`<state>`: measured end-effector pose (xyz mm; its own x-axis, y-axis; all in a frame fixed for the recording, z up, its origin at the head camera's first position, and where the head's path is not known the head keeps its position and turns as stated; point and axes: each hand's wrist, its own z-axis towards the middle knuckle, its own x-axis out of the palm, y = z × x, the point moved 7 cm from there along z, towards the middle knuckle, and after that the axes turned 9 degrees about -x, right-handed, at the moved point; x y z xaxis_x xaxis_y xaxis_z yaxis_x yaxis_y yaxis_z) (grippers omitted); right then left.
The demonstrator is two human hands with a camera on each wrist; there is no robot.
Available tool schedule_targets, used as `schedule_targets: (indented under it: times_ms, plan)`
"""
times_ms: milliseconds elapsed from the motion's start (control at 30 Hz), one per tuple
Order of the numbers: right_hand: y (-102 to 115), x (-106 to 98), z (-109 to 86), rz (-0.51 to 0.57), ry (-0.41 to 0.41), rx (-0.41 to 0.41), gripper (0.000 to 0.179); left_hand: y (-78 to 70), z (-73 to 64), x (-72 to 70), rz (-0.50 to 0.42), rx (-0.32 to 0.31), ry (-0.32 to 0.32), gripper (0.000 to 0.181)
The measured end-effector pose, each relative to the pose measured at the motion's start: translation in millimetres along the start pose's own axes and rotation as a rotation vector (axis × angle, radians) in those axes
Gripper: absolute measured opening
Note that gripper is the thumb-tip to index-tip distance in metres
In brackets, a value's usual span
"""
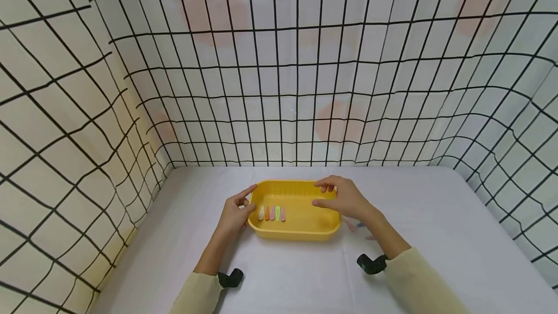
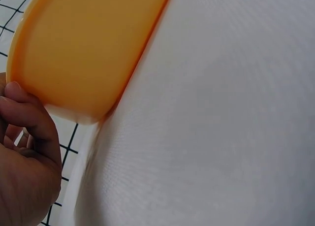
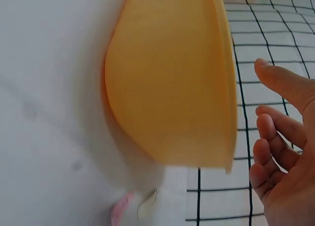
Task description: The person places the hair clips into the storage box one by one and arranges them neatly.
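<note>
A yellow plastic tray (image 1: 301, 234) sits on the white-covered table. Inside it, towards the left, several small snap hair clips (image 1: 272, 213) in white, orange, pink and green lie side by side in a row. At the tray's left end my left hand (image 1: 233, 214) pinches the rim, thumb over the edge; the left wrist view also shows fingers (image 2: 37, 120) against the tray's corner. My right hand (image 1: 346, 197) hovers over the right end, thumb and fingers apart, holding nothing. In the right wrist view it stands apart from the tray wall (image 3: 167, 88).
Right of the tray, partly behind my right forearm, lie a pink hair clip (image 1: 348, 225), a blue one (image 1: 361, 225) and another pinkish one (image 1: 370, 237). Black netting (image 1: 296, 96) over white sheeting encloses the table's back and sides.
</note>
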<state>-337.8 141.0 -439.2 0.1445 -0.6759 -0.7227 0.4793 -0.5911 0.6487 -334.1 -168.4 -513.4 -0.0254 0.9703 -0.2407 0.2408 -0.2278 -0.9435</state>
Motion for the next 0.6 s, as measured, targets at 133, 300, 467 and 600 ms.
schedule_targets:
  times_ms: [133, 300, 467, 600]
  plan:
    - [-10, -21, -13.1, -0.020, -0.041, 0.016, 0.055, 1.8, 2.1, -0.3, -0.012, -0.017, -0.001, 0.060]
    - [-28, -41, -28.6, -0.072, -0.070, 0.052, 0.050, 2.2, 3.5, -0.7, -0.018, -0.010, 0.002, 0.060]
    - [-52, -51, -42.8, -0.115, -0.073, 0.072, 0.047, 4.1, 4.2, -0.2, -0.020, -0.013, -0.001, 0.061]
    - [-70, -55, -52.0, -0.130, -0.065, 0.086, 0.049, 5.2, 4.2, 0.7, -0.018, -0.021, -0.007, 0.061]
